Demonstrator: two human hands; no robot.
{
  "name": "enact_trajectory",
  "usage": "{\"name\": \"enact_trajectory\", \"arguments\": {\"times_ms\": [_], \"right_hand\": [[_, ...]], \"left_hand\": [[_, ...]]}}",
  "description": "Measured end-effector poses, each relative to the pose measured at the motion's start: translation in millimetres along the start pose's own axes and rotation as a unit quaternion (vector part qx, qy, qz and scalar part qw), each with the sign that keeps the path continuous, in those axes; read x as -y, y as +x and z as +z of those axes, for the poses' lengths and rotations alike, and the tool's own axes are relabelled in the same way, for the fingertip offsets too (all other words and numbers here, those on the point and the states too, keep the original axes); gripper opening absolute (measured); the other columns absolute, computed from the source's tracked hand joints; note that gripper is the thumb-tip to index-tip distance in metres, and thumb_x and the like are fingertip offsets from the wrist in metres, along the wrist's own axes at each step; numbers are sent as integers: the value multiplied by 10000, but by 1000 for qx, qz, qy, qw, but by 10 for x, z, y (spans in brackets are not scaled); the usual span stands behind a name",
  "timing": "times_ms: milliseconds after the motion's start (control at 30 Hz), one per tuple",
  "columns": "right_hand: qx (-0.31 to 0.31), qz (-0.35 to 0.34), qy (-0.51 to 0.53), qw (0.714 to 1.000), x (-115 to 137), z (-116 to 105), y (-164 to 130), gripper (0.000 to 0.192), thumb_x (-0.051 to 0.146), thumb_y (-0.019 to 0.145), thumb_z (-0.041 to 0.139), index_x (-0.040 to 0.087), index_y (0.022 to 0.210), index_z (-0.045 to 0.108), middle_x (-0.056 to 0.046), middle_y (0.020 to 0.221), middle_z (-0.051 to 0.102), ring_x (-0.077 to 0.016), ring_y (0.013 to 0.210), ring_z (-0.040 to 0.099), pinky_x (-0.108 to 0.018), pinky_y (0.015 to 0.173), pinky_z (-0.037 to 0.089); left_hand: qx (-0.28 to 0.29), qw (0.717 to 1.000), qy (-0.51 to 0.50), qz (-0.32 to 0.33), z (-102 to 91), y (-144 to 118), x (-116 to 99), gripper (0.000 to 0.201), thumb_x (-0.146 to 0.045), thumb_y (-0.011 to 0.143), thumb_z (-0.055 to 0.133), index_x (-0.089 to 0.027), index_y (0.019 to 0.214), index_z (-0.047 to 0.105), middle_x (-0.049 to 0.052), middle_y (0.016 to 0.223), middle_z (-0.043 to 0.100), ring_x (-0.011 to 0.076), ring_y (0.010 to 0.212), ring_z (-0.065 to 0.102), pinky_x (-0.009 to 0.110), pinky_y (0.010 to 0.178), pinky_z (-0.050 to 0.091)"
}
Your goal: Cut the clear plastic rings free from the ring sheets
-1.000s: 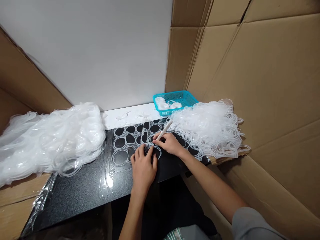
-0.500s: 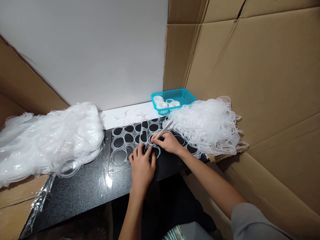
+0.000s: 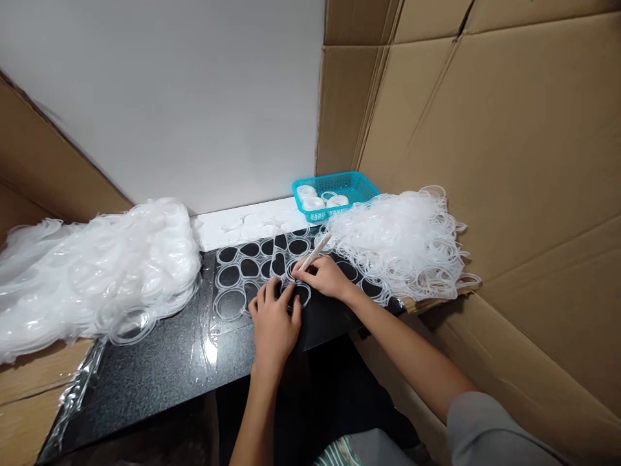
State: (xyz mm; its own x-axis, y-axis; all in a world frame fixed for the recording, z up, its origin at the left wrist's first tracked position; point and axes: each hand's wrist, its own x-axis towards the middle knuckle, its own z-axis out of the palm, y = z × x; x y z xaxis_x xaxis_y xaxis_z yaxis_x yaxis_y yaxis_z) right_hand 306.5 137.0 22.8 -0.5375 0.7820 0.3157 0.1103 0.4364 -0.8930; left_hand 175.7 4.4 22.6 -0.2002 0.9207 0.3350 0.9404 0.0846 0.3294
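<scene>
A clear plastic sheet with rows of ring outlines (image 3: 230,305) lies on the black tabletop. My left hand (image 3: 275,320) rests on it with fingers spread, pressing near its front right rings. Just to the right, my right hand (image 3: 327,277) pinches a slim white pen-shaped tool (image 3: 315,251), tilted up to the right. The tool's lower end is at a ring beside my left fingertips; its tip is too small to make out. Some rings under my left fingers are hidden.
A heap of clear plastic sheets (image 3: 140,265) stands at left, and a tangled pile of cut sheets (image 3: 402,243) at right. Behind is a turquoise basket (image 3: 310,217) holding white rings. Cardboard walls (image 3: 524,142) rise at both sides. The black tabletop (image 3: 150,382) has a front edge near me.
The tool leans slightly differently in my right hand, its upper end a little further left. My left hand stays pressed on the sheet.
</scene>
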Motion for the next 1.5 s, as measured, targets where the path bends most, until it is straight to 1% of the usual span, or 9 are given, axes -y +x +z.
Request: {"name": "enact_trajectory", "arguments": {"times_ms": [100,233,500,767,967,1167,1500], "right_hand": [[-7,-8,-9,1000,-8,6,-1,120,292,901,729,213,849,802,-48,937,809,-218,906,746,-354,910,555],[-15,-8,-8,1000,-25,1,2,141,304,912,722,207,853,805,-50,925,809,-212,869,744,-338,853,556],[-7,9,-7,1000,-2,-10,0,128,296,901,738,203,851,811,-43,906,807,-200,828,733,-316,799,545],[-8,1,-5,1000,-31,-1,-1,137,303,894,740,195,842,806,-46,905,808,-201,851,737,-319,834,552],[-40,-2,17,999,-33,-8,-2,163,328,911,720,191,858,790,-63,950,804,-207,888,735,-315,829,561],[-1,-13,-3,1000,-22,-9,-8,143,319,906,735,200,856,798,-50,923,808,-202,849,736,-323,814,555],[-15,-9,-23,1000,-15,12,-7,90,252,894,745,205,846,806,-43,916,814,-210,867,750,-332,854,551]], "left_hand": [[-1,1000,-2,-1,-2,4,-3,331,-323,1010,536,-285,1262,747,144,1428,623,366,1340,539,565,1063,440],[1,1000,-5,-3,-9,12,-11,319,-321,1009,542,-272,1240,757,147,1429,624,368,1344,537,574,1067,437],[3,1000,-8,-6,-14,12,-17,314,-311,1004,558,-265,1239,762,148,1426,627,368,1341,541,565,1069,439],[8,1000,-2,-11,-43,12,-45,311,-293,1008,567,-253,1249,760,145,1428,626,359,1356,538,554,1076,438],[7,1000,0,-10,-35,4,-47,305,-285,1005,585,-255,1257,754,136,1434,630,347,1353,545,549,1080,439],[4,1000,-2,-6,-31,1,-36,307,-293,1009,574,-251,1257,750,136,1433,627,353,1354,542,552,1080,441],[10,1000,0,-8,-33,-3,-27,305,-297,1014,566,-260,1257,746,131,1442,625,343,1359,537,546,1087,435]]}}
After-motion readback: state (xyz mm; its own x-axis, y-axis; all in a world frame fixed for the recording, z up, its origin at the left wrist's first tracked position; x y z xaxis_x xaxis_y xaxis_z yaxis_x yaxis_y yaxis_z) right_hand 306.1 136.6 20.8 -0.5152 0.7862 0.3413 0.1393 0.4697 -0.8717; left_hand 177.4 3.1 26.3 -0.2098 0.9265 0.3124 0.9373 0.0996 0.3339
